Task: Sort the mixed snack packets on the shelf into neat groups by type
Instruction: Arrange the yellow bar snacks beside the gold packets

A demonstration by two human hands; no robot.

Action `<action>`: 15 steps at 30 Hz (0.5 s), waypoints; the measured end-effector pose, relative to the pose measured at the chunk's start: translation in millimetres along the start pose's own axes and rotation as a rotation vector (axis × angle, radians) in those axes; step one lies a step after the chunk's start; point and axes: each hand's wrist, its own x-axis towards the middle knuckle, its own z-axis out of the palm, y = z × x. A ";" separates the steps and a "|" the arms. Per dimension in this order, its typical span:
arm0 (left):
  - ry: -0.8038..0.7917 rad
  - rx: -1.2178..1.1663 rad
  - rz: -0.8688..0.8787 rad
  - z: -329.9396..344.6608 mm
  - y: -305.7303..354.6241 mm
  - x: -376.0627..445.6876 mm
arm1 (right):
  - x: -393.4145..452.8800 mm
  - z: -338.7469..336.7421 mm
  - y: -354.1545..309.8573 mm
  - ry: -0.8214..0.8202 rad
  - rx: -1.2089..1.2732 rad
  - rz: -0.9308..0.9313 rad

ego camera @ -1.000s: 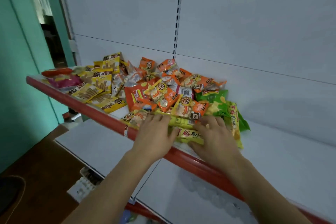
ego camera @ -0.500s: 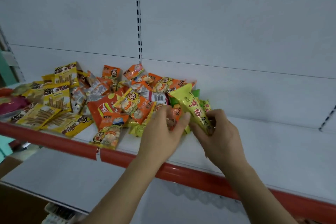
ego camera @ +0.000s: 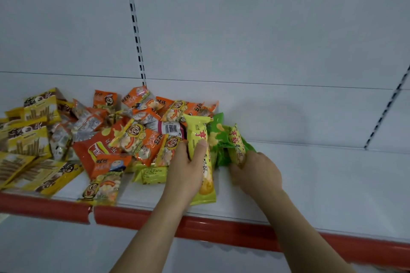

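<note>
**Pulling the yellow-green packets out of the pile**

I have my left hand point(ego camera: 188, 170) curled round a long yellow-green snack packet point(ego camera: 200, 162), thumb across its front, holding it upright at the right edge of the mixed pile point(ego camera: 124, 139). My right hand point(ego camera: 255, 173) grips a second packet of the same kind point(ego camera: 237, 144), fingers wrapped round its lower end, just right of the first. Between the two lies a crumpled green chip bag point(ego camera: 218, 137), touching both. A third yellow-green packet point(ego camera: 153, 175) lies flat on the shelf point(ego camera: 332, 184) just left of my left wrist.

I judge the step in hand to be gathering this one type out of the heap; the sorting looks barely begun, since orange packets point(ego camera: 142, 139) are jumbled in the middle and yellow stick-snack bags point(ego camera: 28, 139) overlap on the far left.

Next, I think both held packets should go to the bare shelf on the right, laid side by side, then the flat one fetched. The green bag may drag along as I lift, so I would pull clear of it gently.
</note>
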 end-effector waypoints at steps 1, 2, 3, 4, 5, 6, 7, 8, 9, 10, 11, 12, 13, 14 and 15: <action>-0.017 0.014 -0.014 -2.5 1.6 0.6 | -1.6 -1.8 1.4 0.018 0.018 0.028; -0.040 0.022 -0.024 -6.1 0.9 3.0 | -3.8 -4.1 4.1 0.056 0.062 0.059; -0.059 0.023 -0.026 -8.8 0.6 5.3 | -7.0 -7.3 6.6 0.109 0.121 0.081; -0.073 0.006 -0.027 -10.3 -1.0 8.0 | -11.7 -11.5 7.1 0.164 0.188 0.087; -0.077 -0.023 -0.025 -11.6 -1.1 9.8 | -16.9 -15.5 5.4 0.210 0.260 0.065; -0.086 -0.058 -0.032 -12.7 -2.3 11.0 | -22.7 -18.2 1.7 0.236 0.335 0.013; -0.096 -0.099 -0.041 -12.7 -2.1 10.4 | -30.5 -20.6 -5.0 0.237 0.401 -0.052; -0.100 -0.145 -0.053 -12.4 -3.2 9.8 | -39.9 -22.9 -14.5 0.230 0.448 -0.123; -0.104 -0.196 -0.068 -12.3 -3.5 8.7 | -49.7 -23.2 -24.5 0.217 0.472 -0.189; -0.113 -0.263 -0.097 -13.0 -1.8 6.6 | -57.8 -20.4 -32.4 0.213 0.472 -0.249; -0.125 -0.336 -0.132 -15.4 -0.1 5.2 | -65.3 -16.6 -39.4 0.222 0.458 -0.294; -0.137 -0.400 -0.157 -19.2 0.7 4.9 | -71.2 -12.7 -45.4 0.244 0.434 -0.326; -0.149 -0.436 -0.156 -23.4 1.7 4.6 | -75.8 -9.0 -50.7 0.273 0.408 -0.352; -0.150 -0.434 -0.134 -28.6 1.2 4.8 | -80.3 -6.0 -56.5 0.289 0.399 -0.392; -0.139 -0.408 -0.105 -34.8 0.9 4.7 | -85.0 -3.9 -62.7 0.279 0.406 -0.447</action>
